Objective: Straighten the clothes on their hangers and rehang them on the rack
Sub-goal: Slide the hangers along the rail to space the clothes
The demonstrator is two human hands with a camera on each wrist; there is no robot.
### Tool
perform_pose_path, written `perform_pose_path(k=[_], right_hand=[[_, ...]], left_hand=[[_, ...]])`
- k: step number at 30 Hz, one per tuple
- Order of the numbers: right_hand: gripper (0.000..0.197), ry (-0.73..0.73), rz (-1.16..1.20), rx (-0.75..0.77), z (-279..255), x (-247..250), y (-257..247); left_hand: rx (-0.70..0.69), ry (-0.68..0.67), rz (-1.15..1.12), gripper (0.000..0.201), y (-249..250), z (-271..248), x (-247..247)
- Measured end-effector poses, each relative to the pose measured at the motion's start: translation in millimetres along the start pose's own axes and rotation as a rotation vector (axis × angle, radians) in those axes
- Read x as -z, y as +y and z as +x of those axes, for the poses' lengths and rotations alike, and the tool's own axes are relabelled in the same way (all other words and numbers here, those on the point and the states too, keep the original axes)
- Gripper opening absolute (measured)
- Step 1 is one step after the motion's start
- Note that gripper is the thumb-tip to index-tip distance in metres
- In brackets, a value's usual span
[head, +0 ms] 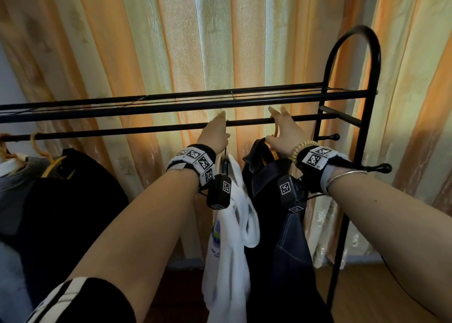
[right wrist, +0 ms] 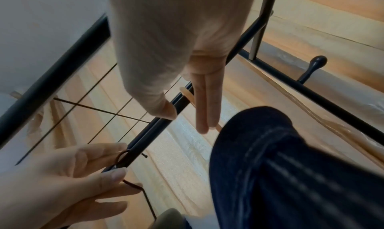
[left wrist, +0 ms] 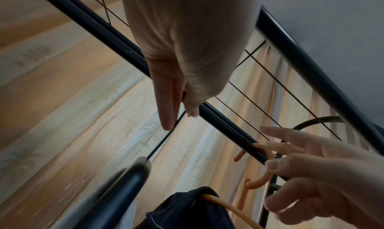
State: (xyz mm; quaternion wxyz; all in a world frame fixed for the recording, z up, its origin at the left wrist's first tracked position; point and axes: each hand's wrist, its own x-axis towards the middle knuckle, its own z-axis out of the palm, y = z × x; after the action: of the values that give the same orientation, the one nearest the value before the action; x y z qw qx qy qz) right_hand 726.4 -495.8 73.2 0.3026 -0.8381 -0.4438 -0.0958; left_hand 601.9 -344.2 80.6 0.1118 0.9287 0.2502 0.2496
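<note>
A: Head view first; why are both hands up at the hanging rail [head: 146, 128]?

B: Likely to seat two hooks side by side; the left hand [head: 215, 134] is at the rail above the white garment [head: 230, 237], the right hand [head: 283, 131] above the dark denim garment [head: 276, 224] on its orange hanger [head: 276, 130]; the wire shelf [head: 171, 100] sits close overhead, so clearance looks tight; a black garment [head: 68, 200] hangs well to the left.

A: Left wrist view?

B: Left fingers [left wrist: 166, 104] straight, thumb pressing the rail [left wrist: 226, 125]; the thin dark hanger wire [left wrist: 164, 140] runs up to them; whether they pinch it I cannot tell.

A: Right wrist view?

B: Right fingers [right wrist: 204, 107] straight, touching the orange hook [right wrist: 188, 95] already over the rail; nothing gripped; the left thumb and forefinger seem to pinch the dark hook [right wrist: 122, 155] at the rail.
</note>
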Motion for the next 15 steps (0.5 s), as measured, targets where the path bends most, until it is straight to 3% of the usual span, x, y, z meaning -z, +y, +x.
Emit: perform_pose_path(k=[2,4,7,11,15], right_hand=[[0.076,0.018,0.005,0.053,-6,-1,-7],[0.066,0.042,0.009,0.119,-9,-4,-18],[0.048,0.086,0.032,0.217,-11,-13,-48],[0.032,0.04,0.151,0.275,-16,-33,-101],[0.029,-0.018,0.17,0.3,-10,-60,-155]], left_hand=[[-0.011,-0.01,-0.031,0.069,-5,-6,5],[-0.044,0.005,-0.02,0.068,-13,-12,10],[-0.072,0.022,-0.003,0.057,-32,-25,24],[-0.062,0.037,0.035,0.04,-75,-46,48],[-0.023,0.054,0.089,0.029,-131,-64,82]])
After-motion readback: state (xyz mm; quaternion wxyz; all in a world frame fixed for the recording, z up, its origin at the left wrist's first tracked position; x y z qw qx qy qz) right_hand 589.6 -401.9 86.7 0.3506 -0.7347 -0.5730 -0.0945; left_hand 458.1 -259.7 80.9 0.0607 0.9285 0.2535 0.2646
